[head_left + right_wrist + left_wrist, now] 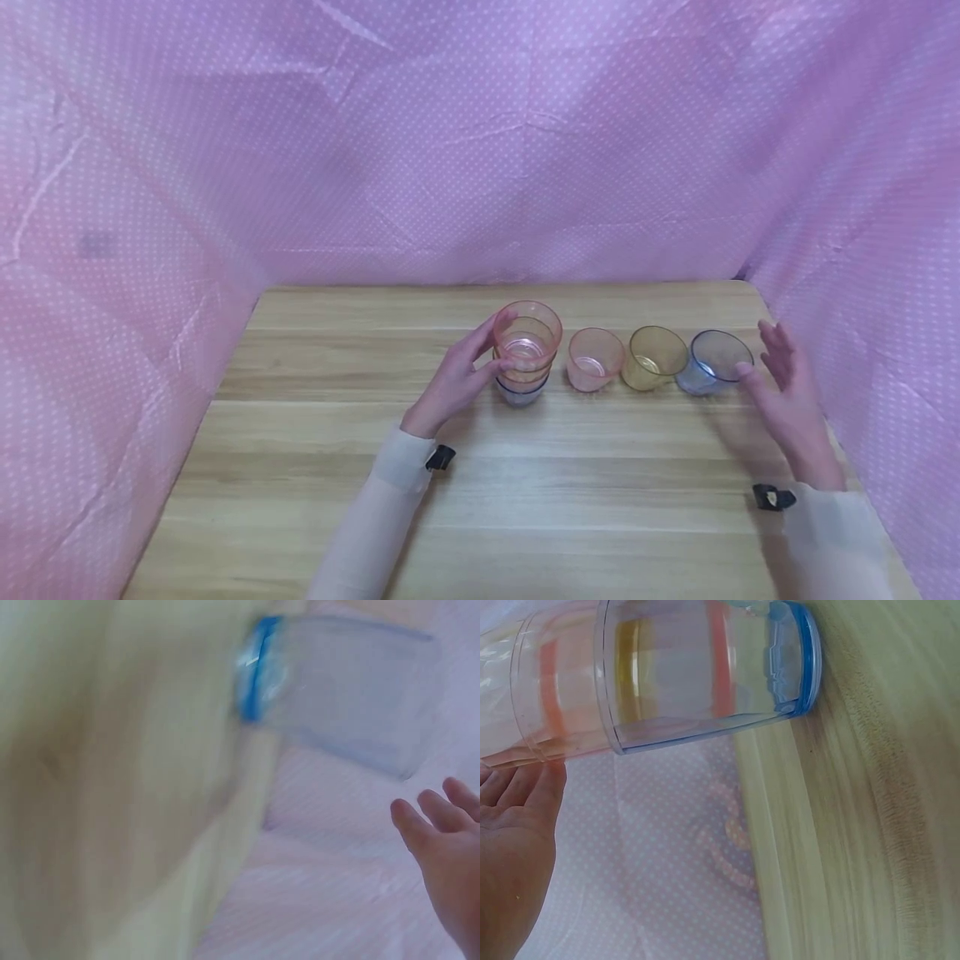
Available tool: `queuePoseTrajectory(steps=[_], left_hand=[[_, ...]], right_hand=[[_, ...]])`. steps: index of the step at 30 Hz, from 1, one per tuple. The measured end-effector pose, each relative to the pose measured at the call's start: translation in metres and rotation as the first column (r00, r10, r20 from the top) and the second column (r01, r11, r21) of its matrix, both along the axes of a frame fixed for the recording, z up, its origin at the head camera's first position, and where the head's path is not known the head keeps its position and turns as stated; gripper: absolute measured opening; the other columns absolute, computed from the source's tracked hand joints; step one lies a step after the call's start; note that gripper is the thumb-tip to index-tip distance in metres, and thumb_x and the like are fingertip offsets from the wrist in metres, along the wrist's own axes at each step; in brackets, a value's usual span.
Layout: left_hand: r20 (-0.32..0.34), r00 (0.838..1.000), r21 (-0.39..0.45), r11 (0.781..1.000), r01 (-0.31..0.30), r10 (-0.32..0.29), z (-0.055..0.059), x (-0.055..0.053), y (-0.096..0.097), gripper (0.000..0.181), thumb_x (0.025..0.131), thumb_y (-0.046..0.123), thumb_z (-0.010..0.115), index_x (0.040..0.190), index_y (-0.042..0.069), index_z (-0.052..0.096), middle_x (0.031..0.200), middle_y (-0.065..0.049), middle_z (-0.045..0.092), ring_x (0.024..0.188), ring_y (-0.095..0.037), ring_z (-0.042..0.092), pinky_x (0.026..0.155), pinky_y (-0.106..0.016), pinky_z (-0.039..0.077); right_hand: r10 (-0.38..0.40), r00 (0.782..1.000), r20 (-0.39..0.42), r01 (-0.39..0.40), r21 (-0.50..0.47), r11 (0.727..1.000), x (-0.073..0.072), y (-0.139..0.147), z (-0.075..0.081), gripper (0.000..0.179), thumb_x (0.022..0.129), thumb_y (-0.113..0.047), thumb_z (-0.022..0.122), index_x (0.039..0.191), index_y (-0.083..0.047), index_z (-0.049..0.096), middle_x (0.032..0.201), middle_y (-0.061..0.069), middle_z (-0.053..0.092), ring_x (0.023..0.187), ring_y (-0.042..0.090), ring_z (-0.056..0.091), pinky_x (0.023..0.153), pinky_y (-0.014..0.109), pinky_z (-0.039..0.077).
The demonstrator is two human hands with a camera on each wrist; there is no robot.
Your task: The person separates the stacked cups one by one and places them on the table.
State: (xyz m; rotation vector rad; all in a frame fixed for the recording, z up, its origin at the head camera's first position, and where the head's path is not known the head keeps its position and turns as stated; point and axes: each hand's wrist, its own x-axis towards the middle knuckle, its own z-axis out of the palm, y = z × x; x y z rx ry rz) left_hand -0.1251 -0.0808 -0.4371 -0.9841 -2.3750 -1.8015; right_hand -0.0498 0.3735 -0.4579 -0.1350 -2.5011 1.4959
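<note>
- Cups apart from the stack: three, upright in a row on the tabletop [525, 517]. One single pink cup [595, 367], one single yellow cup [654, 362], one single blue cup [705, 375], in that order left to right.
- Stack [522, 379]: one, left of the row, near the single pink cup. Top pink cup [528, 337] uppermost, yellow below, blue lowest; left wrist view shows blue, red, yellow and red bands through clear walls. Exact cup count hard to read.
- Hands: two. Left hand [457, 379] clamped on the top pink cup, thumb on the near side, fingers round the far side; forearm slanting up from lower left.
- Right hand [787, 400] beside the single blue cup, thumb and fingers spread apart, nothing held. Thumb at the rim; contact cannot be told.
- Sleeves [375, 525]: two, pale. Dotted pink cloth [487, 125] behind.
</note>
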Motion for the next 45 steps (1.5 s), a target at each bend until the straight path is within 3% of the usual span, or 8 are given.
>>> queuePoseTrajectory(steps=[6, 9, 13, 22, 29, 36, 41, 45], left_hand=[[-0.026, 1.0, 0.029, 1.0, 0.01, -0.01, -0.002, 0.001, 0.001, 0.071, 0.099, 0.017, 0.067, 0.161, 0.003, 0.034, 0.162, -0.012, 0.043, 0.14, -0.038, 0.05, 0.122, -0.036, 0.036], [-0.029, 1.0, 0.024, 1.0, 0.001, 0.0, -0.004, 0.002, 0.002, 0.076, 0.099, 0.037, 0.061, 0.161, 0.004, 0.033, 0.162, -0.012, 0.041, 0.139, -0.039, 0.05, 0.122, -0.036, 0.036], [-0.022, 1.0, -0.001, 1.0, -0.022, 0.022, -0.005, 0.004, 0.002, 0.084, 0.097, 0.054, 0.054, 0.162, 0.006, 0.031, 0.163, -0.011, 0.04, 0.139, -0.037, 0.052, 0.122, -0.036, 0.037], [0.015, 0.998, -0.03, 0.998, -0.061, 0.062, -0.006, 0.007, 0.004, 0.083, 0.097, 0.055, 0.053, 0.164, 0.012, 0.03, 0.164, -0.011, 0.038, 0.142, -0.035, 0.048, 0.122, -0.039, 0.036], [0.011, 0.998, -0.023, 0.998, -0.066, 0.066, -0.008, 0.007, 0.005, 0.081, 0.098, 0.056, 0.052, 0.164, 0.015, 0.03, 0.166, -0.008, 0.036, 0.145, -0.033, 0.044, 0.122, -0.042, 0.036], [0.017, 0.995, -0.033, 0.995, -0.096, 0.097, -0.01, 0.009, 0.004, 0.083, 0.098, 0.057, 0.052, 0.163, 0.011, 0.031, 0.164, -0.014, 0.038, 0.143, -0.038, 0.045, 0.12, -0.044, 0.038], [0.022, 0.994, -0.01, 0.995, -0.103, 0.103, -0.01, 0.009, 0.006, 0.084, 0.097, 0.059, 0.051, 0.163, 0.01, 0.032, 0.163, -0.013, 0.04, 0.144, -0.035, 0.046, 0.121, -0.041, 0.037], [0.03, 0.994, 0.013, 0.995, -0.101, 0.101, -0.012, 0.009, 0.007, 0.085, 0.096, 0.058, 0.051, 0.162, 0.009, 0.033, 0.162, -0.012, 0.041, 0.144, -0.033, 0.045, 0.122, -0.04, 0.036]], right_hand=[[-0.034, 0.977, -0.211, 0.003, -0.146, 0.989, 0.0, -0.033, 0.018, 0.07, 0.1, 0.004, 0.061, 0.162, -0.013, 0.031, 0.163, 0.003, 0.042, 0.141, 0.011, 0.044, 0.117, 0.015, 0.034], [0.007, 0.932, -0.362, -0.109, -0.262, 0.959, -0.002, -0.049, 0.024, 0.065, 0.096, 0.012, 0.061, 0.156, -0.003, 0.04, 0.158, 0.009, 0.048, 0.139, 0.014, 0.049, 0.118, 0.02, 0.036], [0.071, 0.857, -0.51, -0.258, -0.306, 0.916, -0.005, -0.068, 0.028, 0.059, 0.095, 0.012, 0.064, 0.151, 0.007, 0.044, 0.154, 0.016, 0.051, 0.139, 0.018, 0.051, 0.118, 0.024, 0.038], [0.163, 0.782, -0.602, -0.42, -0.315, 0.851, -0.009, -0.108, 0.038, 0.064, 0.093, -0.003, 0.076, 0.146, 0.015, 0.044, 0.151, 0.023, 0.052, 0.139, 0.025, 0.051, 0.12, 0.03, 0.038], [0.268, 0.744, -0.612, -0.471, -0.195, 0.861, -0.017, -0.141, 0.039, 0.074, 0.094, -0.021, 0.08, 0.145, 0.017, 0.044, 0.151, 0.027, 0.05, 0.14, 0.027, 0.05, 0.121, 0.034, 0.038], [0.375, 0.751, -0.543, -0.478, -0.055, 0.877, -0.027, -0.169, 0.039, 0.08, 0.095, -0.041, 0.076, 0.151, 0.008, 0.045, 0.154, 0.025, 0.047, 0.144, 0.027, 0.046, 0.12, 0.035, 0.039], [0.405, 0.815, -0.415, -0.462, -0.041, 0.886, -0.032, -0.183, 0.038, 0.072, 0.096, -0.028, 0.077, 0.156, -0.007, 0.044, 0.159, 0.011, 0.046, 0.14, 0.021, 0.051, 0.12, 0.029, 0.038], [0.417, 0.857, -0.303, -0.451, -0.048, 0.891, -0.037, -0.195, 0.038, 0.076, 0.09, -0.007, 0.078, 0.158, -0.015, 0.045, 0.161, 0.003, 0.046, 0.138, 0.027, 0.051, 0.119, 0.025, 0.037]])
